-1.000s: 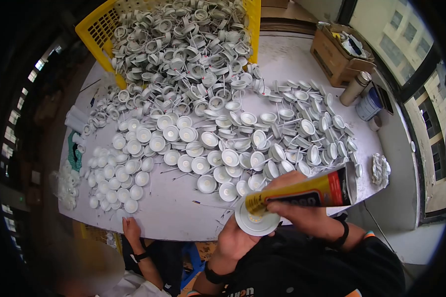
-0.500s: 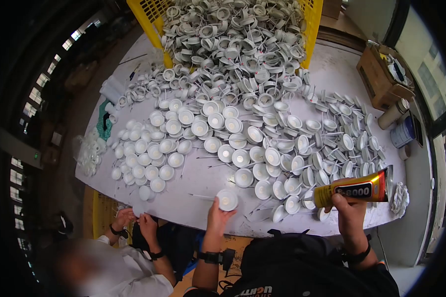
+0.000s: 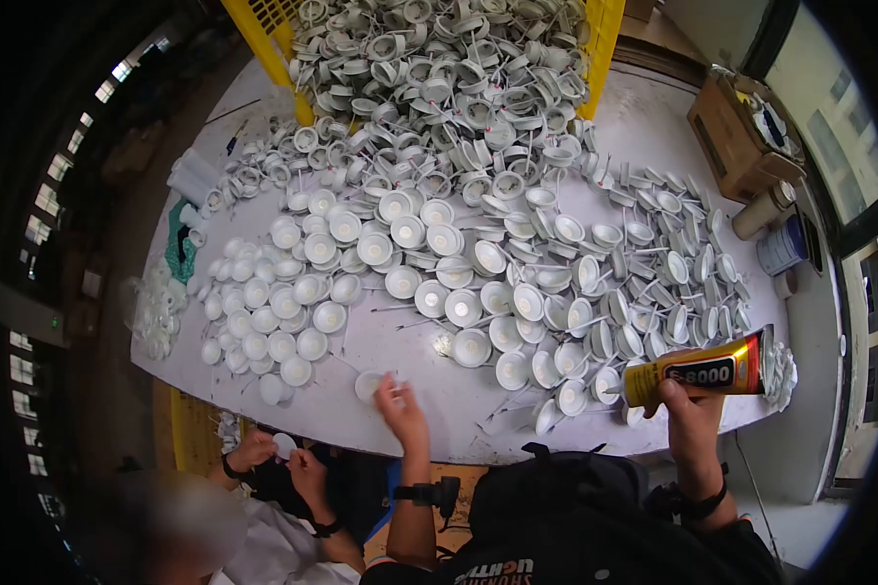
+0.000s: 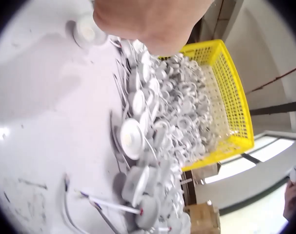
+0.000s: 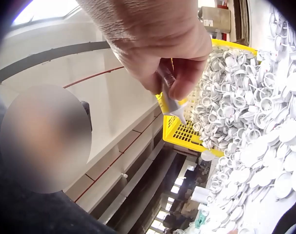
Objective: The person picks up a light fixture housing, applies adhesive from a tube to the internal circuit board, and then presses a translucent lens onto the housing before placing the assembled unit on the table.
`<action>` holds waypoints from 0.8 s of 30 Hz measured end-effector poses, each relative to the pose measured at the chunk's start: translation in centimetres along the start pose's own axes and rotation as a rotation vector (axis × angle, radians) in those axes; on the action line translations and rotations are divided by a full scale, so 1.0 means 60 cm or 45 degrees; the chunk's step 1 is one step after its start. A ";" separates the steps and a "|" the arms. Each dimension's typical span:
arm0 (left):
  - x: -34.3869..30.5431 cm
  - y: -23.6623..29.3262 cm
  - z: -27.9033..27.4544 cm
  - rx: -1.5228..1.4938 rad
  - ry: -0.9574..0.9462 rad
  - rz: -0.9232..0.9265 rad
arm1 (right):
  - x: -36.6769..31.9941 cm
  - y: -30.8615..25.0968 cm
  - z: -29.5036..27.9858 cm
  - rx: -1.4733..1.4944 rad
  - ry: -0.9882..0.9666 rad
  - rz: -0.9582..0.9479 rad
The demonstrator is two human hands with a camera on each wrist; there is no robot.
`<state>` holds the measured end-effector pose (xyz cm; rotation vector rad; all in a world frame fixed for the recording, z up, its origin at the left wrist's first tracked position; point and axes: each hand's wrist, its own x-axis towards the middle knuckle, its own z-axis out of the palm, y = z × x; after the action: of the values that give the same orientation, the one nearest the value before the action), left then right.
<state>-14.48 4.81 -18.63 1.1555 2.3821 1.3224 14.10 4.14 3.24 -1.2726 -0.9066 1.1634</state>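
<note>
My left hand (image 3: 402, 413) is over the front of the table, its blurred fingers right at the edge of a round white downlight (image 3: 369, 386) that lies face up. In the left wrist view that downlight (image 4: 87, 32) shows beside the hand, whose fingertips are hidden. My right hand (image 3: 691, 421) grips a yellow and black glue tube (image 3: 698, 373) marked "8000", held above the table's right side. Its pale nozzle (image 5: 179, 115) points out past the fingers in the right wrist view. Many wired downlights (image 3: 471, 347) lie in rows between the hands and the back.
A yellow crate (image 3: 603, 60) heaped with grey-white lamp housings (image 3: 439, 83) stands at the back. A group of white discs (image 3: 263, 322) covers the left side. A cardboard box (image 3: 741, 136) and cans sit at right. Another person's hands (image 3: 307, 476) hold a white disc at lower left.
The hands have parted, the right carrying the glue tube rightward off the downlight. My left hand has taken the downlight left to the table's front and its fingers have come away from it.
</note>
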 end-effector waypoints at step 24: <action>0.024 0.093 0.034 -1.007 -1.290 -1.098 | 0.007 -0.014 -0.086 0.145 -0.071 -0.002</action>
<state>-11.43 8.79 -15.19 0.3001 1.1477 0.8570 19.32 3.46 3.41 -1.1524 -0.8699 1.2372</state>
